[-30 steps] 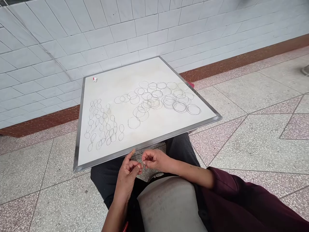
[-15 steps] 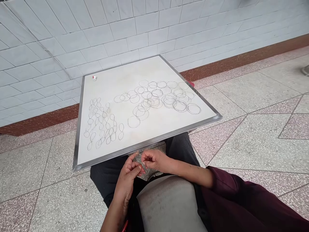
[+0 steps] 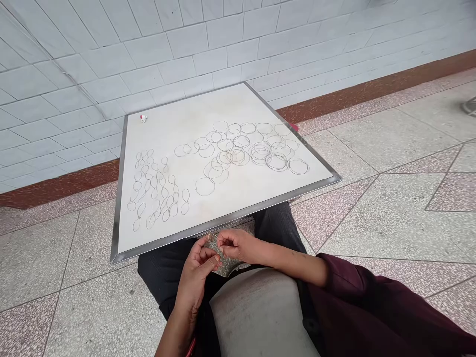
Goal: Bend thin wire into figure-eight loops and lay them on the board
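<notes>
Head cam: I've a thin wire-like loop (image 3: pixel 211 234) betw. both hands, over my lap, just below the table's near edge in view. L hand (image 3: pixel 203 260): thumb + fingertips pinched on loop, other fingers loosely bent, palm partly open. R hand (image 3: pixel 234 245): thumb + index closed in a tight pinch at loop's R side, rest curled; exact grip pt too small to tell. Hands v. close, fingertips near each other.

White table (image 3: pixel 186 116) w/ metal edging in front of me. On it, L side: group of figure-8 loops (image 3: pixel 185 202), approx. in rows, some overlapping. Ctr to R: round loops (image 3: pixel 238 157), many overlapping. Far L corner: small red/white item (image 3: pixel 143 118), type unclear. Tiled wall (image 3: pixel 208 37) behind table, speckled floor (image 3: pixel 372 223) around. Maroon sleeve (image 3: pixel 345 275) on R arm.
</notes>
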{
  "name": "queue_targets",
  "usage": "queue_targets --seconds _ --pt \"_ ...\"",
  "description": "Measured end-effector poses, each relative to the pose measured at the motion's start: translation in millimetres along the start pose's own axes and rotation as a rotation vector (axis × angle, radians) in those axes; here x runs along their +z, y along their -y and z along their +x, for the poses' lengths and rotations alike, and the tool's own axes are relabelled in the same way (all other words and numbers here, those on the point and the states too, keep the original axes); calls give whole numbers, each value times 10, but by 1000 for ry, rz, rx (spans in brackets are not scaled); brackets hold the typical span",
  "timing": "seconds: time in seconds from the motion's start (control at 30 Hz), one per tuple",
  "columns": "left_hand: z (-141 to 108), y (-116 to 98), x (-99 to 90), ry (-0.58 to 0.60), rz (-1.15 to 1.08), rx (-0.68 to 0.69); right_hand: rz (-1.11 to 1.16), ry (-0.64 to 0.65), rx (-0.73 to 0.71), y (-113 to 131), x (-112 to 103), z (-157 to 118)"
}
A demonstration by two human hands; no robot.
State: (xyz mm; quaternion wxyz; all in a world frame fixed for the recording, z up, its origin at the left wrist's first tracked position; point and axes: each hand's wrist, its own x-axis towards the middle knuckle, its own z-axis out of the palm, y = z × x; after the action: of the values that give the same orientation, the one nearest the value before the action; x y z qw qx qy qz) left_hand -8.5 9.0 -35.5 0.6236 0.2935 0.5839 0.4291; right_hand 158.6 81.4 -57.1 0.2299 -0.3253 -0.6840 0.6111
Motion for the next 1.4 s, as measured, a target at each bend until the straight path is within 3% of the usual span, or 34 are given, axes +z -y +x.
queue_targets --seconds 0.3,0.73,0.97,1.4 --pt "-51 73 105 -124 155 293 84 -6 57 -22 15 21" --pt "-44 67 35 -95 296 281 168 33 115 -32 -3 14" --pt "-50 15 120 -116 86 242 200 -1 108 20 -27 39" --pt "-84 4 142 -116 17 231 204 19 100 42 -28 43"
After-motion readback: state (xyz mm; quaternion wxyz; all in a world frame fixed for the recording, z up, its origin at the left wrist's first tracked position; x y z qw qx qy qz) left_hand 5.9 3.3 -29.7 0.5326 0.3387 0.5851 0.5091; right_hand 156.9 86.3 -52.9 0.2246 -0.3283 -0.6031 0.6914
